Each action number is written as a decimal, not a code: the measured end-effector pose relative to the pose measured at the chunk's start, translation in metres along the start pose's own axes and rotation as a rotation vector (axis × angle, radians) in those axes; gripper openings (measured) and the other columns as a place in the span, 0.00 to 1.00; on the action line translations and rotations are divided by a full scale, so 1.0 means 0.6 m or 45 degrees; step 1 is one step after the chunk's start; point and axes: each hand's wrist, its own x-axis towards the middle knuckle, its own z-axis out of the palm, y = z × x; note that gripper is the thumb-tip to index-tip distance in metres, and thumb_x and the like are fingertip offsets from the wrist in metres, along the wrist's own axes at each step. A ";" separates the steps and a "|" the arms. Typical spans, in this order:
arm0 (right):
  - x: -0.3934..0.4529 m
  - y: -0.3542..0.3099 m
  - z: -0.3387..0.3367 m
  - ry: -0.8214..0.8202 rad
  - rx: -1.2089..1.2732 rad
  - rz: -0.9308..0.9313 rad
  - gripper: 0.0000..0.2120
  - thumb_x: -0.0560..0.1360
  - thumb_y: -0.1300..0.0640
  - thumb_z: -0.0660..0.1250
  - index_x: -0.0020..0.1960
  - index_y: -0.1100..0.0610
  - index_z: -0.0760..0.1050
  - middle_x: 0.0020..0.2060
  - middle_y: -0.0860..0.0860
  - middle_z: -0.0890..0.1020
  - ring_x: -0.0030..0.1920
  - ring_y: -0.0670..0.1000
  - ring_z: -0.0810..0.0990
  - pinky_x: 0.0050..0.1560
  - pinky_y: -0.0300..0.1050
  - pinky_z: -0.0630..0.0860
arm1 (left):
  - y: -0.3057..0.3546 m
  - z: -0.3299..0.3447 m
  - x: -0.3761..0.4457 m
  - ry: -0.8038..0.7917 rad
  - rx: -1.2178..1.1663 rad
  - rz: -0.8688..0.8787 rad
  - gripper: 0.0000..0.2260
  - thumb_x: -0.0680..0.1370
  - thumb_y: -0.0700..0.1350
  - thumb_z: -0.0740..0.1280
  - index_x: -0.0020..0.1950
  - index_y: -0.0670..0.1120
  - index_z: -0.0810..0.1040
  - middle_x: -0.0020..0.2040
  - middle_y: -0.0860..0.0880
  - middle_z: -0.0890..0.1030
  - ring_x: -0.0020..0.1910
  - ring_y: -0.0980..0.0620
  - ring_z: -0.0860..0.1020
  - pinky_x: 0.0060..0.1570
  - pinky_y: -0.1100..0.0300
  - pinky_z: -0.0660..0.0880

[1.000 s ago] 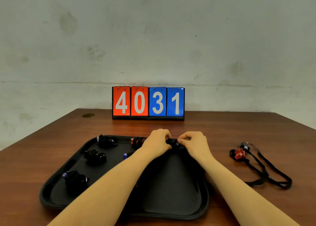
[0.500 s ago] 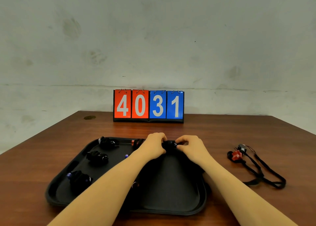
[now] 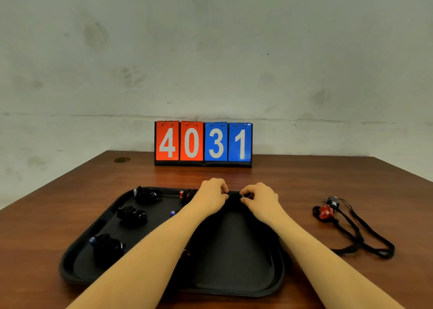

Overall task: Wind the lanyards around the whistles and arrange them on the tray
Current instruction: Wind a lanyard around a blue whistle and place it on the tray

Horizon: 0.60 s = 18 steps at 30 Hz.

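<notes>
- Probably a bare test or recording room rather than a home.
- A stained, unpainted grey plaster wall (image 3: pixel 210 51) stands behind.
- A plain brown wooden counter (image 3: pixel 304 180) carries a red-and-blue flip scoreboard reading 4031 (image 3: pixel 203 143), like a take marker.

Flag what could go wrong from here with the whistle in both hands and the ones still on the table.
1. Both hands, left hand and right hand, pinch the wound whistle at the tray's far rim; on release the lanyard may unwind.
2. The forearms cross over the tray and hide some bundles; pulling back could knock them.
3. The red whistle and its loose lanyard could snag.
</notes>
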 end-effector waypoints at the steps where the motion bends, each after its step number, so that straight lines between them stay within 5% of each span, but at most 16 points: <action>1: 0.000 0.001 0.000 -0.007 0.009 -0.004 0.11 0.76 0.53 0.64 0.58 0.49 0.77 0.56 0.50 0.75 0.58 0.51 0.74 0.60 0.48 0.66 | 0.000 0.000 -0.001 0.000 0.001 -0.003 0.10 0.77 0.42 0.65 0.57 0.44 0.76 0.58 0.46 0.77 0.55 0.50 0.75 0.55 0.60 0.72; 10: -0.042 0.013 -0.030 0.111 0.221 -0.024 0.08 0.76 0.57 0.64 0.54 0.53 0.78 0.51 0.50 0.75 0.52 0.49 0.75 0.59 0.47 0.71 | 0.019 -0.013 -0.034 0.011 0.043 0.015 0.17 0.76 0.45 0.66 0.63 0.46 0.71 0.64 0.46 0.69 0.63 0.49 0.68 0.63 0.56 0.69; 13: -0.070 0.027 -0.050 0.157 0.272 -0.056 0.07 0.76 0.59 0.63 0.52 0.54 0.78 0.48 0.48 0.75 0.48 0.45 0.72 0.51 0.38 0.68 | 0.039 -0.015 -0.057 0.024 -0.016 0.082 0.13 0.76 0.45 0.66 0.60 0.46 0.72 0.60 0.47 0.71 0.58 0.51 0.71 0.59 0.59 0.71; 18: -0.109 0.068 -0.082 0.258 0.181 -0.011 0.08 0.77 0.59 0.61 0.52 0.54 0.79 0.49 0.49 0.80 0.45 0.44 0.74 0.46 0.37 0.69 | 0.096 -0.004 -0.097 -0.050 -0.127 0.207 0.10 0.77 0.44 0.64 0.58 0.45 0.75 0.50 0.50 0.76 0.47 0.56 0.74 0.48 0.65 0.71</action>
